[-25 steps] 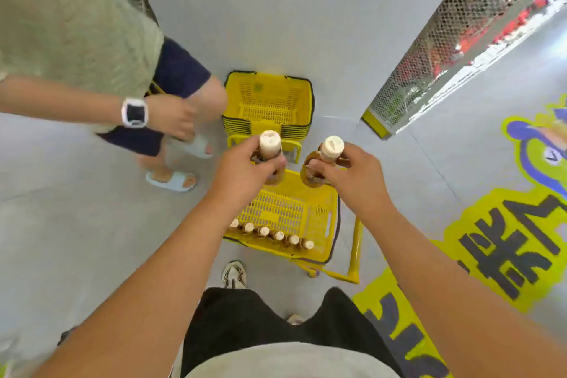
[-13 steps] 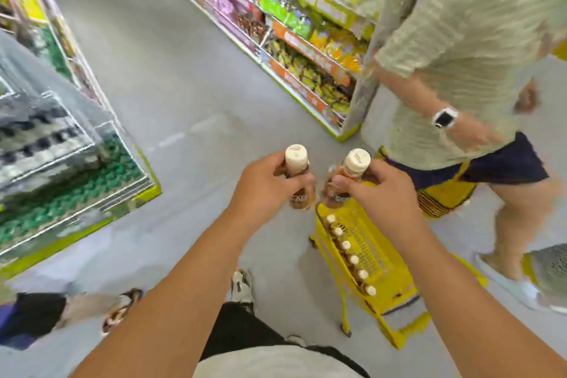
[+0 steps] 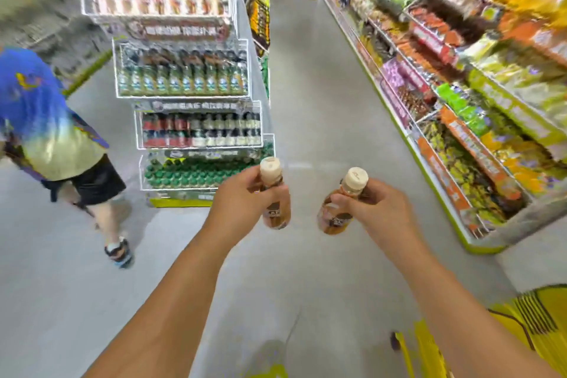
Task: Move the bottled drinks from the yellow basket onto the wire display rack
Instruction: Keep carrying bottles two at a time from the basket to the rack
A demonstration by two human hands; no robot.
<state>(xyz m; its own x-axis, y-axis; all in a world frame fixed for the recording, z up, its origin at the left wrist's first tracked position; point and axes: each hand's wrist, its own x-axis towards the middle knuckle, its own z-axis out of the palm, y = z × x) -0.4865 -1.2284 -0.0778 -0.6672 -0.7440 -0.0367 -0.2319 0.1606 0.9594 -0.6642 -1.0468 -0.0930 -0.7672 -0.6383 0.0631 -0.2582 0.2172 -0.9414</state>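
I hold two brown bottled drinks with cream caps out in front of me. My left hand (image 3: 242, 202) grips the left bottle (image 3: 274, 212) by its neck. My right hand (image 3: 377, 209) is wrapped around the right bottle (image 3: 336, 219), which tilts slightly left. The white wire display rack (image 3: 184, 77) stands ahead and to the left, its tiers packed with rows of bottles. Its lowest tier is just beyond my left hand. A corner of the yellow basket (image 3: 540, 319) shows at the bottom right, behind my right forearm. The picture is blurred by motion.
A person in a blue and yellow shirt (image 3: 46, 120) walks at the left, close to the rack. A long snack shelf (image 3: 460, 95) runs along the right side of the aisle. Grey floor (image 3: 306, 101) stretches between rack and shelf.
My view has swung from the yellow basket round to the display rack and aisle. Both hands kept their bottles and moved slightly apart. The basket has slid to the bottom right corner.
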